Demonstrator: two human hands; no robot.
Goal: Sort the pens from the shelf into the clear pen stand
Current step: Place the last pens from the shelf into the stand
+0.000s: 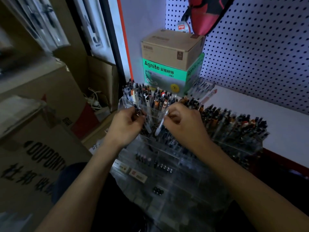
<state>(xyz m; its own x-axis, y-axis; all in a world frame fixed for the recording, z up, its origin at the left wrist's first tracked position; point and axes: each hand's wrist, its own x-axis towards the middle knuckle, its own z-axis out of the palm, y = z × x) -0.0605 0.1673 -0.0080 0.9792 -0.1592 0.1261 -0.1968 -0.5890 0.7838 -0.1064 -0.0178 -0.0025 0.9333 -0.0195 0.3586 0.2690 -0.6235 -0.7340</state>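
A clear tiered pen stand [167, 158] stands at the shelf's front edge, its upper rows packed with several upright pens [150, 96]. My left hand [125, 126] pinches a dark pen [138, 111] over the stand's left side. My right hand [185, 123] pinches a white pen [160, 124], tip down, above a middle compartment. The two hands are close together. A loose bundle of pens [202, 88] lies on the white shelf [250, 111] behind the stand.
A green and brown Agnite carton [168, 64] stands at the shelf's back corner, against white pegboard [259, 56]. A red bag [205, 14] hangs above. Brown cardboard boxes [41, 131] are stacked to the left. The stand's lower compartments hold few small items.
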